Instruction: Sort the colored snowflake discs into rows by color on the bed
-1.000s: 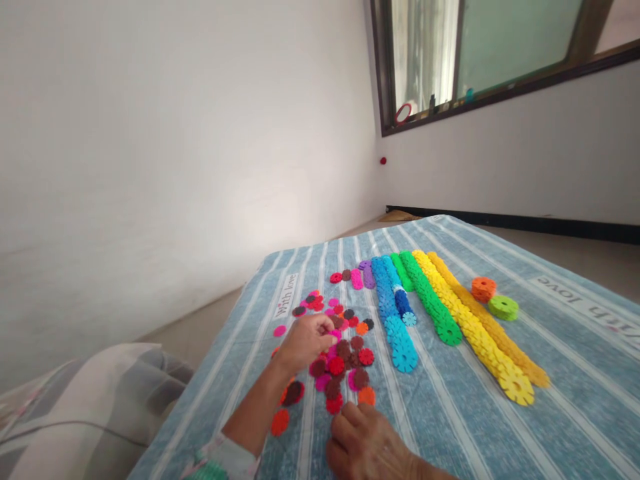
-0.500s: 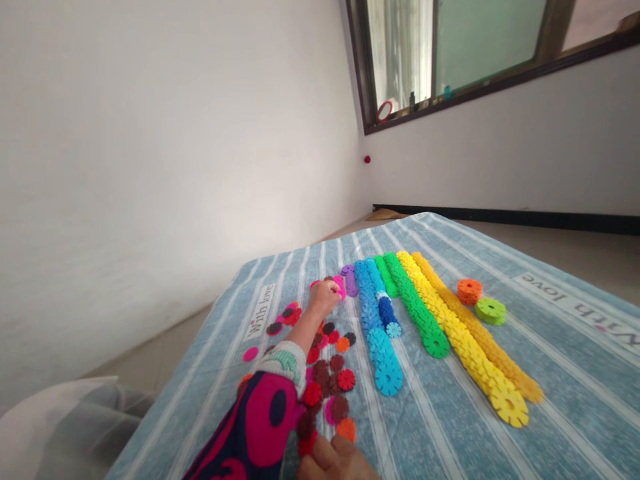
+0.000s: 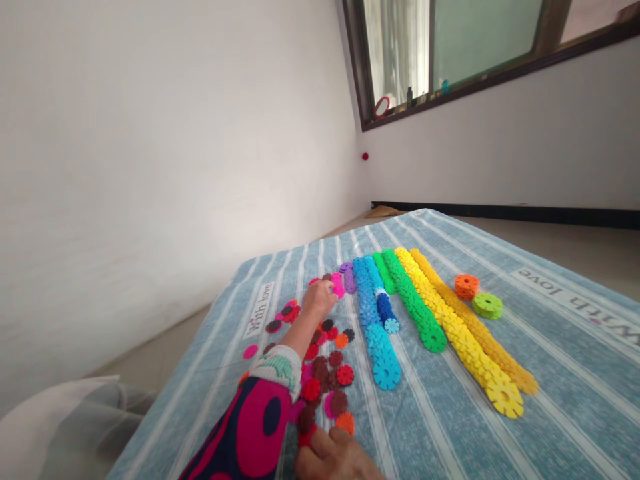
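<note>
My left hand, at the end of a patterned sleeve, reaches out with fingers pinched at a small row of pink snowflake discs. Its fingertips touch a pink disc and partly cover it. My right hand is low in the view, its fingers curled down beside a red disc and an orange disc; what lies under the fingers is hidden. Loose brown discs, along with red, pink, orange and black ones, are scattered around my left forearm.
Overlapping rows of blue discs, green discs and yellow discs run along the striped sheet. Short purple discs lie beside the pink. Orange stack and lime stack stand right. A white wall rises left.
My left hand has shifted slightly and stays by the pink discs. My right hand keeps its place with small finger movement. The view has tilted a little; the rows look unchanged.
</note>
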Tool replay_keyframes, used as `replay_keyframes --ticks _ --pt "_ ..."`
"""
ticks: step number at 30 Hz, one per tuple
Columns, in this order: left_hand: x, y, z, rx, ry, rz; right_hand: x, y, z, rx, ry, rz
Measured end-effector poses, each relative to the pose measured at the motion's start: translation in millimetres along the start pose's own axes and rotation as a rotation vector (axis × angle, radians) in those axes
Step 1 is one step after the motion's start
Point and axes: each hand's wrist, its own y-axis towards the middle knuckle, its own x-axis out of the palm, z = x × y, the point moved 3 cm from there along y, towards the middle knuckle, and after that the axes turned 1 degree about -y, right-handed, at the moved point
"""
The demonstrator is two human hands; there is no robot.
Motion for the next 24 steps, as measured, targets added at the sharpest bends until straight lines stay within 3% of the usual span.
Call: replay_keyframes --ticks 3,6,9,14,19,24 --pt "-7.9 -14 -8 0.015 -0.014 -0.004 -14 3 0 -0.064 0.004 -0.091" --pt "-19.6 -39 -19 0.040 -0.025 -0.016 -35 7 2 -0.099 0.032 -0.095" --pt "-32.5 -76 -33 0.084 -0.055 -0.037 -50 9 3 -0.096 0.065 -0.134" --pt "-52.9 -145 -57 0.110 -0.149 -0.074 -59 5 0 -0.088 0.120 -0.331" --pt "-71.4 -192 -88 -0.028 -0.208 -0.092 -68 3 0 -0.029 0.150 -0.437" --pt "-86.9 -213 -126 -0.196 -0.175 -0.115 -71 1 2 0.028 0.206 -0.461"
